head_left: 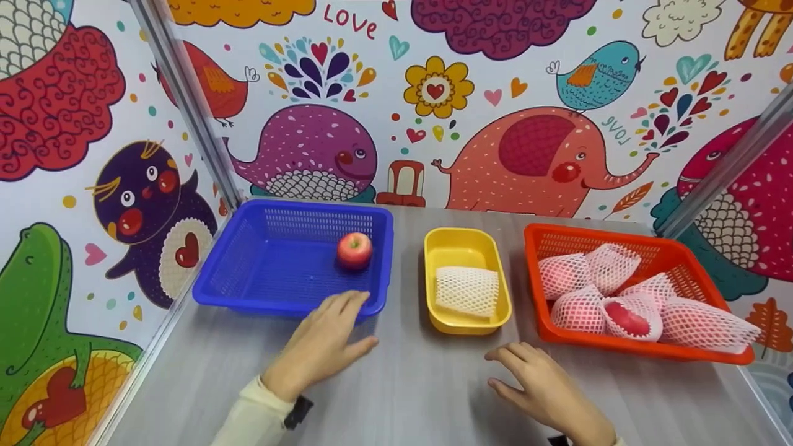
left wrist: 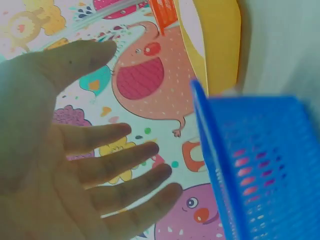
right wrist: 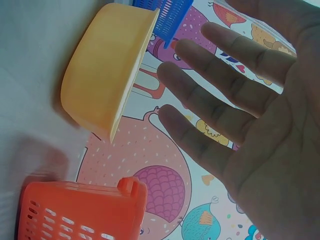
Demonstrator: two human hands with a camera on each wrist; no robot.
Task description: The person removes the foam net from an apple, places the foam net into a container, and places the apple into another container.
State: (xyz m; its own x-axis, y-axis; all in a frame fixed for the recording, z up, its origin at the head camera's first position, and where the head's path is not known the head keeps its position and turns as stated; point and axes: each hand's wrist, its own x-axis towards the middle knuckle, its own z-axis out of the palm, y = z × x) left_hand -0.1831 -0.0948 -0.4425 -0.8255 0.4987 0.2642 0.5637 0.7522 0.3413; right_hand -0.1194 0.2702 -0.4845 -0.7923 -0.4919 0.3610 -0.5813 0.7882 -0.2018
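Note:
In the head view my left hand (head_left: 325, 344) hovers at the front right corner of a blue basket (head_left: 279, 303), fingers extended and nothing held. Inside that basket, toward its right side, sits one red apple (head_left: 354, 251). My right hand (head_left: 545, 387) is over the table between the yellow bin and the red basket, its palm bare in the right wrist view. A white foam net sleeve (head_left: 466, 290) lies flat in the yellow bin (head_left: 468, 328). Several apples wrapped in foam nets (head_left: 632, 317) fill much of the red basket (head_left: 619, 348).
The three containers stand in a row on a grey table (head_left: 421, 384). Behind them rises a wall (head_left: 384, 68) printed with cartoon animals, and another printed panel (head_left: 80, 204) closes the left side. Metal posts (head_left: 192, 105) mark the corners.

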